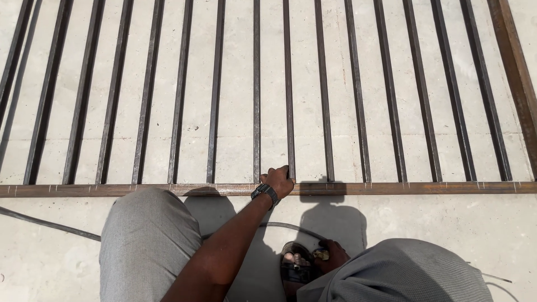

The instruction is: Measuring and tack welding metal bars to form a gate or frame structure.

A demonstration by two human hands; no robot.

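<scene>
Steel grille (pixel 268 84) is lying flat on the concrete floor (pixel 447 223), spanning the full width of the view. Many parallel dark bars are running from the far side down to a long rusty cross rail (pixel 419 188) on the near side; a heavier frame member (pixel 517 72) is closing off the right end.

Left hand (pixel 278 180) is reaching forward with its fingers curled over the near end of one middle bar (pixel 290 112), right where that bar is meeting the cross rail. The grip looks closed on the bar end. A wristwatch (pixel 265 192) is sitting on that wrist.

Right hand (pixel 331 255) is resting low, near a sandalled foot (pixel 296 267), fingers closed around a small pale object (pixel 321 255); too small to identify.

Progress, judged from layout: all bars are sitting evenly spaced against the rail, and light tick marks are showing along the rail at the bar positions. I cannot tell whether any joints are fixed.

Surroundings: a dark cable (pixel 50 225) is trailing across the floor from the left, passing behind the grey-trousered knees (pixel 148 240). A thin wire (pixel 492 276) is lying at near right. The knees and the person's shadow are crowding the near floor; nothing is lying on the grille.
</scene>
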